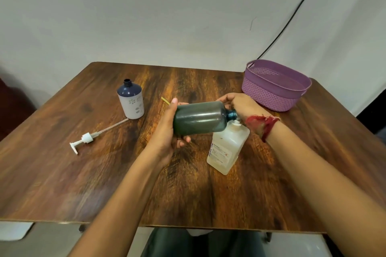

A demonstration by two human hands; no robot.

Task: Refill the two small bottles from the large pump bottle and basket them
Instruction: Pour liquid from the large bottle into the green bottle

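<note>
Item 1, dark bottle (200,118): held sideways above the table (62,173). Your left hand (167,131) is wrapped round its base and your right hand (240,103) grips its shoulder. Its neck sits just over the mouth of item 2, the clear bottle (226,150).
Item 3, white-labelled bottle (131,100): upright, uncapped, back left.
Item 4, pump (86,139): lying flat, left.
Item 5, purple basket (273,89): back right corner.

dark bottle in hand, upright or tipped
Tipped: the dark bottle lies sideways in the left hand, neck over the white bottle.
</note>
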